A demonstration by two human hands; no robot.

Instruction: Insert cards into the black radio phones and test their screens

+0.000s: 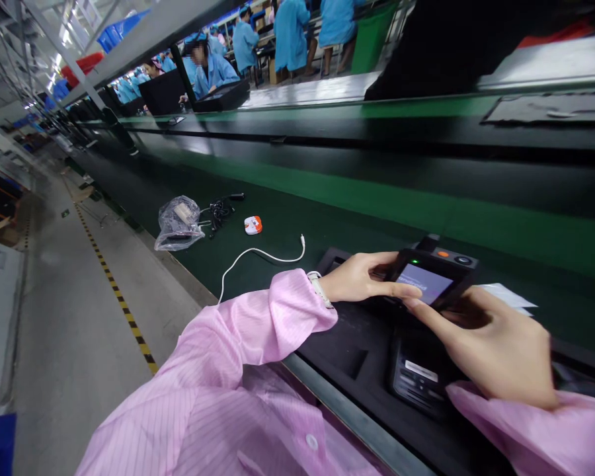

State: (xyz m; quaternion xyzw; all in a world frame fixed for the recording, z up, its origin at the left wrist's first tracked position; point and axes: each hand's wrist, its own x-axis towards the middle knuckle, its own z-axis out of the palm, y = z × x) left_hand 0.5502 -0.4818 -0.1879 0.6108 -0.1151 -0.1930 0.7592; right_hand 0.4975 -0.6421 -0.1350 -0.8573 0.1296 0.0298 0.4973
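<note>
You're holding the black handheld [435, 280], left hand [359, 276] at nine o'clock, right hand [500, 340] at four; you're better off keeping thumbs [401, 289] off-screen.

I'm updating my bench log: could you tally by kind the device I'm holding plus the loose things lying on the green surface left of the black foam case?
Device: 1
Cables: 2 (white cable; black bundle, counted as one)
Plastic bag, with contents: 1
Orange-and-white item: 1
Total: 5

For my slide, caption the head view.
Left hand and right hand hold a black handheld device, its screen lit, at a workbench.
</note>
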